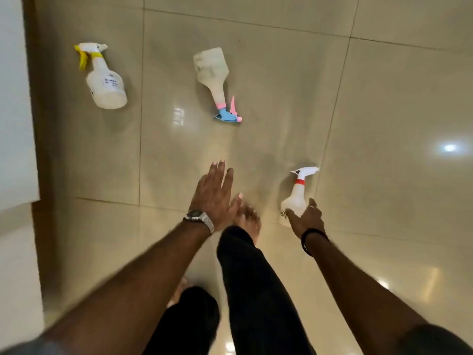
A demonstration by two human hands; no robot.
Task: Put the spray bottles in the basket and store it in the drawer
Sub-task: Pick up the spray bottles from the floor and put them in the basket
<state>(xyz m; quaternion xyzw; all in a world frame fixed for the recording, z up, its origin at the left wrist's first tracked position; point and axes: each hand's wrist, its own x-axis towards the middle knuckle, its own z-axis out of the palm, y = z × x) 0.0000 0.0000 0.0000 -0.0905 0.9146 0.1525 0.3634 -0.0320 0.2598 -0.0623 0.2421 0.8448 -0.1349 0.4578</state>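
Observation:
Three spray bottles lie on the glossy tiled floor (384, 111). One with a yellow trigger (105, 80) is at the far left. A flat one with a blue and pink head (215, 78) lies in the middle. The one with a white head and red collar (297, 198) is nearest, on the right. My right hand (308, 216) has its fingers around the base of that red-collar bottle. My left hand (213, 196), wearing a metal watch, is stretched out flat with fingers apart, holding nothing. No basket or drawer is in sight.
A white cabinet or wall panel (15, 124) runs down the left edge, with a dark strip beside it. My legs in dark trousers (250, 278) and a bare foot (247, 216) stand on the tiles between my arms.

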